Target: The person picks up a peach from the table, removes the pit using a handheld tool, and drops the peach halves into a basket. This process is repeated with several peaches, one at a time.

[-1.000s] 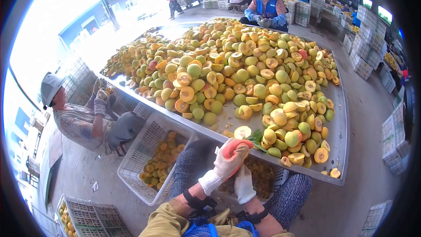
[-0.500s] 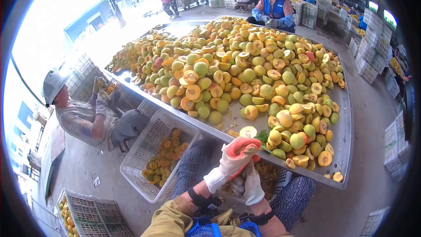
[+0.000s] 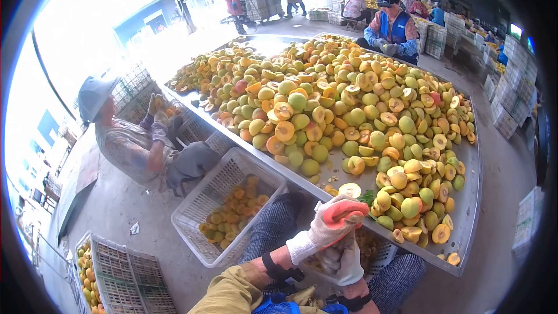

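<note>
My left hand, in a white glove with a coral-coated palm, is closed above the near edge of the metal table. What its fingers hold, if anything, is hidden. Just below it and touching it is my right hand, in a white glove with greyish fingers. Those fingers are curled, and I cannot make out anything in them. Beyond my hands a large heap of halved yellow-green peaches covers much of the metal table. One cut half lies by a green leaf, close to my left hand.
A white plastic crate with peach halves stands left of my knees. Another crate sits beneath my hands. Fuller crates are at lower left. A co-worker sits at left; another works across the table.
The view has swung left, so everything sits further right and lower. My hands stay together in much the same pose, the left above the right.
</note>
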Demonstrator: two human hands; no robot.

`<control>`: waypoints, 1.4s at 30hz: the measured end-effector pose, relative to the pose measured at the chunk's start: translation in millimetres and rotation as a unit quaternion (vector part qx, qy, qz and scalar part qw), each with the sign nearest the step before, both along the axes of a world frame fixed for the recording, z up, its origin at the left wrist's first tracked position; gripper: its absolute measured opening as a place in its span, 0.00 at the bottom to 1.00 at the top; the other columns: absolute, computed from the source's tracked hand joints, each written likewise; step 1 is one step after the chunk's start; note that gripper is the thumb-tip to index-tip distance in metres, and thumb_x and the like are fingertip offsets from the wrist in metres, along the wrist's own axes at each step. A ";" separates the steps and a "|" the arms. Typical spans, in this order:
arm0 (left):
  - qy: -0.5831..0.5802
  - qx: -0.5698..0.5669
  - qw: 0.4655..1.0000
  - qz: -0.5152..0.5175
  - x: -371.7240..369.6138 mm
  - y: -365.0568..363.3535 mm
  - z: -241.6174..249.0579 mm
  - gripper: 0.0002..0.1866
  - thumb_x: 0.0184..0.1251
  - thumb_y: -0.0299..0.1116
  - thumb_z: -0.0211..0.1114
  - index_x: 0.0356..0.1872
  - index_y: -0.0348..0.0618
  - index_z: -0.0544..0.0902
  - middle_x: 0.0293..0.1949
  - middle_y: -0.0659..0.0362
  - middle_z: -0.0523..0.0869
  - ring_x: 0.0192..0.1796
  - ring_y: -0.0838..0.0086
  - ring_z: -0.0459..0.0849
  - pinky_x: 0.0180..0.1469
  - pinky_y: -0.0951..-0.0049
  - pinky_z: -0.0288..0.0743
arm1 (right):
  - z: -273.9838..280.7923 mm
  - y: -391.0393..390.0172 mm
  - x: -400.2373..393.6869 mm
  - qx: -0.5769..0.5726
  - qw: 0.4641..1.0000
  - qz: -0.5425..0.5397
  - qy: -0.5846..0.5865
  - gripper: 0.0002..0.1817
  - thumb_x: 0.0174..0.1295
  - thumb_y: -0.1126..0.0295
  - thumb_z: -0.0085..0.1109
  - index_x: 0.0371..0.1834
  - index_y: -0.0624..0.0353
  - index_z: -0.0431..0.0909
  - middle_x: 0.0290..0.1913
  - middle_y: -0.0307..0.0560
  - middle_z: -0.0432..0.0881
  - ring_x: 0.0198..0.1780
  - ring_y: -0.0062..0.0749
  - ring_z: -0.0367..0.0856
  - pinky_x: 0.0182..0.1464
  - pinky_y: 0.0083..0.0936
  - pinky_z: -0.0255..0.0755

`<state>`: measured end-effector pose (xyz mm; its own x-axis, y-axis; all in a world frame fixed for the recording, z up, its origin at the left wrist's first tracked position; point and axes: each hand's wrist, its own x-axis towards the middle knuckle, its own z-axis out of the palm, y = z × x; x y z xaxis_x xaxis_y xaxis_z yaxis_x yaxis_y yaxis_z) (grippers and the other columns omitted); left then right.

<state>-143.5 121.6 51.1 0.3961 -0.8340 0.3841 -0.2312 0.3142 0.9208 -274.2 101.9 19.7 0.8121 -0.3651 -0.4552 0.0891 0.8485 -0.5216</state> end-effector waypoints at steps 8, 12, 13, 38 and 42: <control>-0.098 0.002 0.995 0.007 2.3 -5.8 5.2 0.12 0.70 0.36 0.73 0.49 0.43 0.89 0.45 0.57 0.88 0.44 0.68 0.89 0.47 0.68 0.82 | -5.6 -5.4 -4.4 -0.018 0.998 0.015 -0.054 0.37 0.76 0.29 0.35 0.35 0.54 0.73 0.13 0.30 0.57 0.10 0.18 0.52 0.13 0.23 0.46; -0.103 -0.069 0.992 -0.004 3.1 -10.5 1.5 0.13 0.68 0.37 0.75 0.48 0.43 0.89 0.45 0.57 0.89 0.43 0.66 0.89 0.46 0.67 0.82 | -6.7 -7.1 -9.8 0.080 0.990 0.032 -0.110 0.38 0.76 0.29 0.35 0.38 0.56 0.75 0.13 0.31 0.60 0.10 0.19 0.55 0.13 0.23 0.49; -0.108 -0.053 0.993 0.000 2.9 -9.9 2.3 0.13 0.69 0.37 0.75 0.48 0.43 0.89 0.44 0.57 0.89 0.42 0.66 0.89 0.46 0.67 0.82 | -1.1 -3.4 -7.9 0.019 0.998 0.008 -0.057 0.38 0.76 0.29 0.35 0.38 0.56 0.75 0.13 0.30 0.61 0.10 0.18 0.55 0.13 0.23 0.49; -0.070 0.052 0.996 -0.008 -1.8 -3.1 -6.4 0.14 0.74 0.41 0.71 0.48 0.39 0.89 0.40 0.61 0.87 0.34 0.77 0.87 0.36 0.76 0.81 | -10.3 5.1 -8.8 -0.131 0.991 -0.021 0.008 0.29 0.79 0.39 0.40 0.43 0.55 0.74 0.22 0.33 0.71 0.14 0.16 0.63 0.16 0.18 0.56; -0.107 -0.026 0.994 0.009 -2.7 -5.4 2.8 0.12 0.75 0.39 0.70 0.47 0.40 0.90 0.36 0.59 0.87 0.33 0.75 0.87 0.35 0.73 0.80 | -9.0 4.4 -13.1 -0.139 0.990 -0.024 -0.020 0.30 0.78 0.37 0.43 0.46 0.56 0.76 0.23 0.33 0.73 0.15 0.15 0.65 0.17 0.16 0.58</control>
